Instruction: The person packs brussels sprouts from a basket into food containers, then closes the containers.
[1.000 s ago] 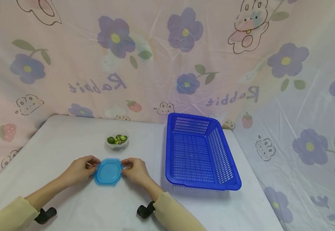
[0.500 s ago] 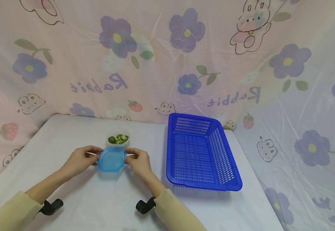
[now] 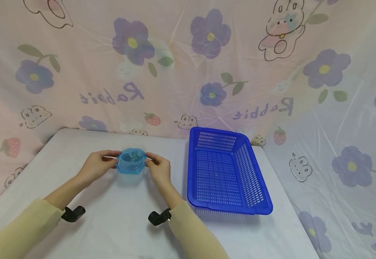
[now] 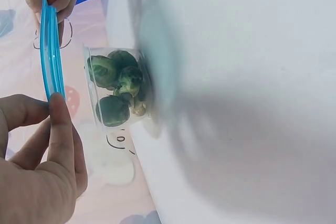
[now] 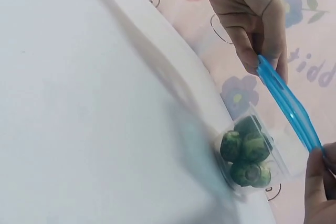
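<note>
A translucent blue lid (image 3: 131, 162) is held level between both hands. My left hand (image 3: 97, 166) pinches its left edge between thumb and fingers, and my right hand (image 3: 159, 168) pinches the right edge. Below the lid stands a clear plastic container (image 4: 93, 95) on the table, with several green Brussels sprouts (image 4: 113, 110) inside. In both wrist views a gap separates the lid (image 5: 289, 103) from the container's rim. From the head view, the sprouts show dimly through the lid.
A large blue plastic basket (image 3: 191, 172) with slotted walls stands on the white table (image 3: 116, 223), right of the hands. Behind the table hangs a patterned cloth (image 3: 168, 82) with flowers and rabbits. Black devices (image 3: 159, 217) are strapped to the wrists.
Both hands have carried the lid away from the body, from in front of the container to above it. The basket and the container have stayed in place.
</note>
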The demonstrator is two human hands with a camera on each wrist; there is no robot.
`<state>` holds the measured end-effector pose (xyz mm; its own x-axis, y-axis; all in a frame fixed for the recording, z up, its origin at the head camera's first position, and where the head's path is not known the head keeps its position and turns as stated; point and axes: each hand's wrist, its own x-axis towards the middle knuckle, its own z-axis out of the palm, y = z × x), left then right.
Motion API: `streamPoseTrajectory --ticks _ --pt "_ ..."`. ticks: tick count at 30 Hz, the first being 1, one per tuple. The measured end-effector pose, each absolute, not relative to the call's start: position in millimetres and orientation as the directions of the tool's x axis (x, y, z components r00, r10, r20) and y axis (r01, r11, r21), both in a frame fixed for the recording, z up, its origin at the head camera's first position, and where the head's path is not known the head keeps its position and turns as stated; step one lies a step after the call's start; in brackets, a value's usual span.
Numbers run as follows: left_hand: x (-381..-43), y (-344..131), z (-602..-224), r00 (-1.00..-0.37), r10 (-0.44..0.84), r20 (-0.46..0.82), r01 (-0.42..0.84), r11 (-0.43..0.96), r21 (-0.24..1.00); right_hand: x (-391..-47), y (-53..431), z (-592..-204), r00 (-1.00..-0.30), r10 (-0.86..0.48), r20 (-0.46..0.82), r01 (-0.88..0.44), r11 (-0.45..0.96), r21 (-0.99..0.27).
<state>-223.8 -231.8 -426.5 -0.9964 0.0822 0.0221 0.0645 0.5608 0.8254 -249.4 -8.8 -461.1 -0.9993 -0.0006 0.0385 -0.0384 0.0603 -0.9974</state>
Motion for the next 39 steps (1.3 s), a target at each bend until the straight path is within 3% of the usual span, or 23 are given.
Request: streamPoseTrajectory --ticks 14,20,25,39 --pt "-257.3 -225.1 -425.0 -0.999 0.048 0.012 0.038 0.576 0.816 -275.6 -15.8 -467.3 -0.997 0.057 0.053 -0.047 0.11 -0.993" --pt "-266.0 -224.3 -426.4 -0.998 0.055 -0.006 0.027 0.572 0.82 -280.4 -17.5 -471.7 -0.996 0.061 0.07 -0.054 0.228 -0.972" --pt "-269.9 -226.8 -429.4 -0.998 0.062 0.002 0.037 0.573 0.819 -283.9 -19.7 -473.6 -0.997 0.035 0.073 -0.059 0.291 -0.955" --pt "-273.4 -234.2 -435.3 -0.998 0.063 -0.001 0.039 0.636 0.771 -285.2 -21.5 -476.4 -0.987 -0.069 0.148 -0.162 0.302 -0.939"
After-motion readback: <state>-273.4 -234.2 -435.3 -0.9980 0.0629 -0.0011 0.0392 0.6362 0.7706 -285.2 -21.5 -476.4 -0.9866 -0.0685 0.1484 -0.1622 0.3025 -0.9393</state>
